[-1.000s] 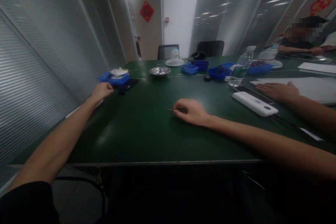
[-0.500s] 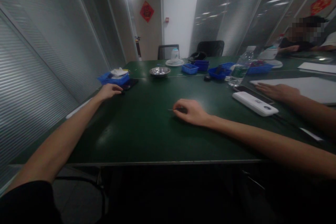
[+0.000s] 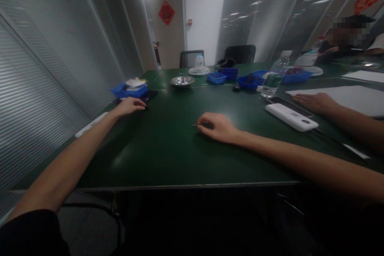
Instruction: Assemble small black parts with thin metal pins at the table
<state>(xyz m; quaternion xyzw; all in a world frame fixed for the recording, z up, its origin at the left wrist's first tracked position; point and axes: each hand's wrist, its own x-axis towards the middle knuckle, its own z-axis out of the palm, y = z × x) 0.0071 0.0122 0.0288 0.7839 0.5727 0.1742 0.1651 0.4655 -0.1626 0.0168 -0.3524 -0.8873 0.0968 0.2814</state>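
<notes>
My left hand [image 3: 131, 106] is over the left part of the green table [image 3: 168, 148], thumb and fingers pinched on a small dark thing [image 3: 146, 107] too small to name. Just behind it stand a blue basket [image 3: 129, 91] with white tissue and a dark flat object [image 3: 151, 95]. My right hand [image 3: 215, 126] rests on the table near the middle, fingers curled round a thin tool [image 3: 194, 125] with a dark handle; its fine metal tip points left.
A metal bowl [image 3: 182, 82] and blue baskets [image 3: 216, 78] stand further back. To the right are a water bottle [image 3: 274, 76], a white power bank [image 3: 291, 117], a phone [image 3: 289, 106] and another person's hand [image 3: 318, 103] on white paper [image 3: 360, 98].
My left hand has moved slightly right and towards me from beside the dark flat object, still pinched. My right hand has stayed in place.
</notes>
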